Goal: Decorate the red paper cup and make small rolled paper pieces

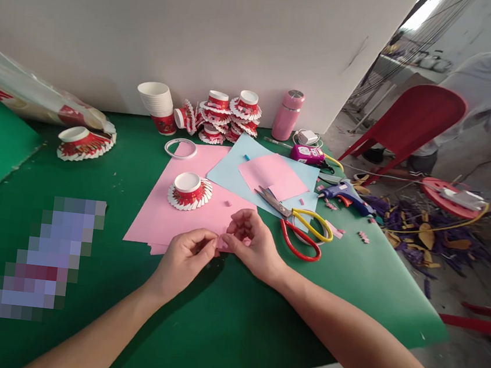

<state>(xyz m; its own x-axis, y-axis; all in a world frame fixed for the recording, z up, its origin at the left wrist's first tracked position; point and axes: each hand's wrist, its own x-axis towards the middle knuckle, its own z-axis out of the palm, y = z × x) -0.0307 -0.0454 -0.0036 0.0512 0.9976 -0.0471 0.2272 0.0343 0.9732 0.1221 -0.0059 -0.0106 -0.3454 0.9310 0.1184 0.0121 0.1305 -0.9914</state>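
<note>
Both hands meet at the near edge of a pink paper sheet (pixel 185 215): left hand (pixel 185 257) and right hand (pixel 250 243) each pinching one small pink paper piece (pixel 220 242) between fingertips. Risk: so slight a scrap may slip or tear; scissors (pixel 300 225) lie just beside the right hand, flattened paper cup (pixel 189 191) beyond

My left hand (pixel 185 255) and right hand (pixel 251 244) are bare: no rings, no gloves, no watch at either wrist. Both forearms, entering from six and five o'clock, show no sleeves; fingernails look short and unpainted.
</note>
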